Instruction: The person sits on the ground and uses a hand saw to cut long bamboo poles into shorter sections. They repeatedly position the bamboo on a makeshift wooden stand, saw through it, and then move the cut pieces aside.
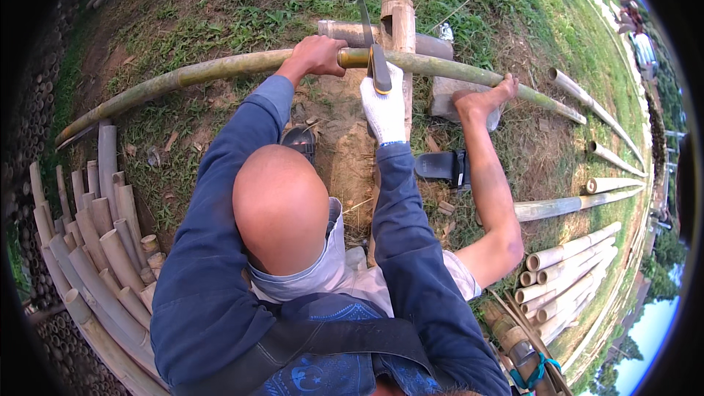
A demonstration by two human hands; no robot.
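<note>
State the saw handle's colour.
The saw handle is dark grey with yellow-orange edging, best seen in the head view.

Long greenish bamboo pole crosswise, thin-bladed black-handled saw across it.

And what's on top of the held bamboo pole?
Left hand and a bare foot on the pole; saw in the gloved right hand crosses over it. Bamboo directly beneath them is covered, can't be seen.

Bright daylight falls over the scene. Grass at two o'clock glows sunlit; the sky at four glares. The white glove, toward twelve, looks almost washed out. Fisheye distortion bows the pole; the black-rimmed edges turn soft.
</note>
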